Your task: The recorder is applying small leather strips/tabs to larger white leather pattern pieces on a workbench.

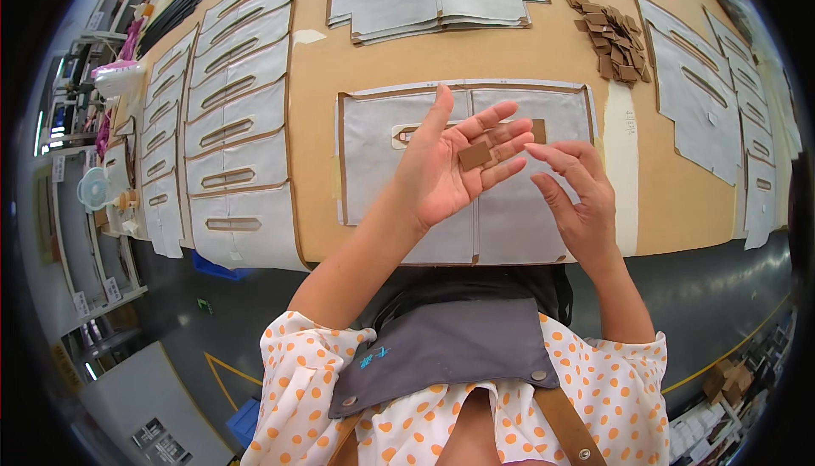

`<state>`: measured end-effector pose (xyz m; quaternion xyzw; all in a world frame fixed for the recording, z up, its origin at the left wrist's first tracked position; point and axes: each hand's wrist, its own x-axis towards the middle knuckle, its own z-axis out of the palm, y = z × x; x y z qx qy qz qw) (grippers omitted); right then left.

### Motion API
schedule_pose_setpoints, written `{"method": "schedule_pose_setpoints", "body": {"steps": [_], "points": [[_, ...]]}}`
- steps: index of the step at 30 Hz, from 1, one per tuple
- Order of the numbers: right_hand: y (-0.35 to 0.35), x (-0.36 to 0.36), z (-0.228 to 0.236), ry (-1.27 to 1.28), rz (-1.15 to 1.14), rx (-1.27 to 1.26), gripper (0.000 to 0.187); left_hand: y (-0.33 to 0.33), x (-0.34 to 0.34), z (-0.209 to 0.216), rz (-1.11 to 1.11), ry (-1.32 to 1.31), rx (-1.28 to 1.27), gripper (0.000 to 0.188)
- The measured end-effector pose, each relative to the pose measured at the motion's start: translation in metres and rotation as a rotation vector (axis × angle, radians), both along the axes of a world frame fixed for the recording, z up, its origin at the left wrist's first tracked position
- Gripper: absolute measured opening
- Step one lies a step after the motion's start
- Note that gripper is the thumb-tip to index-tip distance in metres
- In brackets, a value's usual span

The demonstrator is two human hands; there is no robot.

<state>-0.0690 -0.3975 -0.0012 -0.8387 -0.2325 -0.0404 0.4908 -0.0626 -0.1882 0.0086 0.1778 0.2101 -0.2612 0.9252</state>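
Resting face-up on the open left hand (446,173), 1 brown rectangular tab (474,156) sits where the palm meets the fingers. Its long axis runs left to right with a slight rise away from the person, broadly in line with the left fingers, so 1 short end faces the right hand (586,199).

Relation of note: the tab lies to the left of the right fingertips, near them but apart, at about the same level across the view. The left hand, bearing the tab, is the nearer of the 2.

State of the left fingers: extended and spread, thumb well out, supporting the tab without closing on it. State of the right fingers: forefinger and thumb parted, a modest gap between them, nothing seen in their hold. Whether the right forefinger touches the left fingertips cannot be told.

Beneath both hands lies 1 grey panel (526,224) with brown edging. A second brown piece (539,131) shows just beyond the right forefinger; contact with it cannot be confirmed.

Farther out on the tan surface (318,67): a heap of brown tabs (615,42) beyond the right hand, and slotted grey panels (246,150) overlapping at left.
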Motion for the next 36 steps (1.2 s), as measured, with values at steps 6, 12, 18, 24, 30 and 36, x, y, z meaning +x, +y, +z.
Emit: {"method": "schedule_pose_setpoints", "body": {"steps": [6,12,18,24,30,36], "points": [[0.043,-0.004,-0.006,-0.076,0.179,-0.035,0.032,0.012,-0.034,-0.025,-0.042,-0.134,-0.075,0.080],[0.048,-0.010,-0.012,-0.143,0.168,-0.001,0.017,0.014,-0.051,-0.018,0.062,-0.094,-0.006,0.075],[0.043,-0.005,-0.008,-0.567,0.235,-0.146,0.023,0.016,-0.091,-0.021,0.071,-0.191,0.619,0.036],[0.056,-0.002,-0.014,-0.545,0.305,-0.092,0.019,0.018,-0.093,-0.026,0.215,-0.048,0.572,0.022],[0.063,-0.005,-0.004,0.176,0.259,0.010,0.017,0.036,-0.095,-0.017,0.106,-0.284,0.972,0.018],[0.082,-0.001,-0.012,0.367,0.307,0.025,0.015,0.062,-0.088,-0.023,0.121,-0.175,0.963,0.016]]}}
